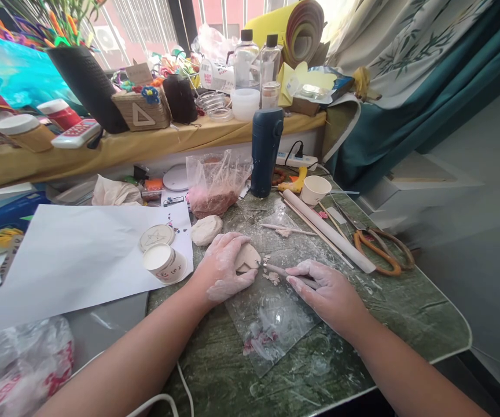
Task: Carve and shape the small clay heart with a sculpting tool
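My left hand (228, 267), dusted with white powder, curves around a flat piece of pale clay (249, 255) and holds it on the clear plastic sheet (278, 324). Its fingers cover part of the piece. In my right hand (322, 286) is a thin grey-handled clay knife (278, 270), gripped with the fingers closed. The tool's tip meets the clay's right edge, where small clay scraps (271, 277) lie. Just beyond my left hand sits a rounded lump of white clay (207, 230).
A paper cup of white powder (163, 260) stands on white paper (85, 255) at left. Behind are a bag of brown clay (215, 200) and a dark blue bottle (266, 153). To the right lie a white rolling pin (332, 234) and orange-handled scissors (375, 252).
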Motion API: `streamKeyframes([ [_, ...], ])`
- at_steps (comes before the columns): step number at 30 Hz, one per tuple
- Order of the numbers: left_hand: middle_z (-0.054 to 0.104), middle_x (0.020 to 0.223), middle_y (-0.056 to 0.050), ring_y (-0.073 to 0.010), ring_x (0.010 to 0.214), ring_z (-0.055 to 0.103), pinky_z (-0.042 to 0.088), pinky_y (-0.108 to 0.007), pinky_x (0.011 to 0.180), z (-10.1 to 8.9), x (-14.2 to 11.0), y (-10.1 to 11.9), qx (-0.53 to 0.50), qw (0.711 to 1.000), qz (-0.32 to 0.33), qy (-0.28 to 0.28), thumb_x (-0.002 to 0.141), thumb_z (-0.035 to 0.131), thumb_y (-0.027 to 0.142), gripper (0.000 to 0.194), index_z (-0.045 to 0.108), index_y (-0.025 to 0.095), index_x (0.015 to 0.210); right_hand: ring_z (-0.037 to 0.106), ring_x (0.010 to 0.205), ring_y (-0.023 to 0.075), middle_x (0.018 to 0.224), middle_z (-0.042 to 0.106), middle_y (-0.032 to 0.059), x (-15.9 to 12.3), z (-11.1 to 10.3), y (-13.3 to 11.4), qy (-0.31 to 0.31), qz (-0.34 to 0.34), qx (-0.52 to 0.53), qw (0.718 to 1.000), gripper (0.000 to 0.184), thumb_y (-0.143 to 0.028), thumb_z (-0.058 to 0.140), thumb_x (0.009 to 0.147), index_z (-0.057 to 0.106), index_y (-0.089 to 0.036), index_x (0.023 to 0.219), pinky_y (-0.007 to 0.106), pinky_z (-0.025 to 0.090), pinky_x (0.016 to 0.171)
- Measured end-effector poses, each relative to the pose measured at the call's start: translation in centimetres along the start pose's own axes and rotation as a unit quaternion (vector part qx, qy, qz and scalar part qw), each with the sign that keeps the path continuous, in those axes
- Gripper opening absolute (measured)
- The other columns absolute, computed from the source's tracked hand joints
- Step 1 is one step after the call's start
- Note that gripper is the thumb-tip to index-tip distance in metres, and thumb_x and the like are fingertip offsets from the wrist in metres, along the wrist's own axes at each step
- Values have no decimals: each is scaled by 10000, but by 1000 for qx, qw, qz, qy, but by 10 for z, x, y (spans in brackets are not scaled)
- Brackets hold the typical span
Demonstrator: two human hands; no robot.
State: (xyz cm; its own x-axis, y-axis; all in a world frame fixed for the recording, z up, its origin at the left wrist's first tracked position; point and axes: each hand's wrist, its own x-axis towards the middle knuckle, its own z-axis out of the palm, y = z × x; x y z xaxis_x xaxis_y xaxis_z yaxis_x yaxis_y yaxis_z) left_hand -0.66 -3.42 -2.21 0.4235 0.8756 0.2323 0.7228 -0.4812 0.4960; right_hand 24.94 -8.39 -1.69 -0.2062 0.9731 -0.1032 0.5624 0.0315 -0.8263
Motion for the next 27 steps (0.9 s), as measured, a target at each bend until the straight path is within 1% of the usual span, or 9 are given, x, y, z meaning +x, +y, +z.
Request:
streamKeyframes([
  [6,630,1284,-95,-306,1200,564,461,-475,1096,0,0,0,-4,1000,1,-3,778,748,291,535,592,203,1283,727,950,260,1003,788,47,0,0,2,-5,-9,-10,1000,214,-374,608,940,768,-254,1016,361,536,809],
  [14,630,1281,-89,-308,1203,563,465,-473,1090,1,0,0,-2,1000,-4,-5,772,757,291,541,590,217,1281,733,970,268,1012,791,46,-1,0,4,-15,-20,-4,1000,194,-360,610,934,763,-267,1007,363,550,799],
  [16,632,1278,-85,-308,1198,567,468,-477,1087,0,0,1,-3,1000,-5,-3,768,757,290,536,592,225,1274,735,961,269,1009,788,51,-1,0,5,-6,-17,9,1000,204,-375,613,933,765,-265,1013,365,559,793],
  [19,631,1277,-88,-312,1195,569,470,-485,1084,0,0,1,-4,1000,-6,-4,763,759,291,540,594,224,1273,739,947,268,1011,783,60,-1,1,5,34,4,23,999,226,-407,610,936,762,-255,1006,370,569,799],
  [21,629,1279,-90,-314,1198,568,470,-484,1085,0,0,1,-3,1000,-6,-6,760,761,292,549,592,221,1278,737,966,273,1028,783,63,0,2,5,53,13,12,998,222,-405,611,933,761,-253,998,378,568,816],
  [27,628,1280,-91,-309,1196,562,465,-477,1091,1,1,-1,-5,1000,-4,-9,762,762,294,563,584,212,1290,725,979,272,1047,779,57,1,4,2,41,6,-28,999,238,-411,579,952,755,-265,1022,384,548,821],
])
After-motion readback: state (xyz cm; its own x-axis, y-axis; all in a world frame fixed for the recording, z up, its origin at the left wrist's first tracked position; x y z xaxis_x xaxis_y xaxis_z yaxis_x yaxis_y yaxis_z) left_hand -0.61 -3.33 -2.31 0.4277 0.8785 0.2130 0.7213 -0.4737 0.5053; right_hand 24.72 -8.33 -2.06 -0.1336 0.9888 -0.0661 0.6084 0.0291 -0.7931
